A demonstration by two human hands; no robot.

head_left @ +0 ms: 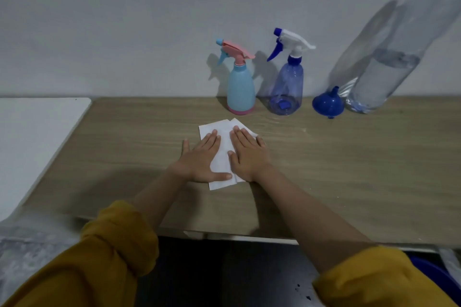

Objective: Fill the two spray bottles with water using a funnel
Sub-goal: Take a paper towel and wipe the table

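Two spray bottles stand against the wall at the back of the wooden table (349, 169): a light blue one with a pink trigger head (240, 90) and a clear blue one with a white and blue head (288, 87), both capped. A blue funnel (328, 104) lies mouth down to their right. Beside it stands a large clear water bottle (389, 75), partly filled. My left hand (202, 159) and my right hand (247, 154) lie flat, fingers spread, on a folded white tissue (223, 154) in the middle of the table.
A white surface (32, 137) adjoins the table on the left. The table's front edge runs just below my forearms, with dark floor beneath. A blue object shows at the lower right corner (434, 274).
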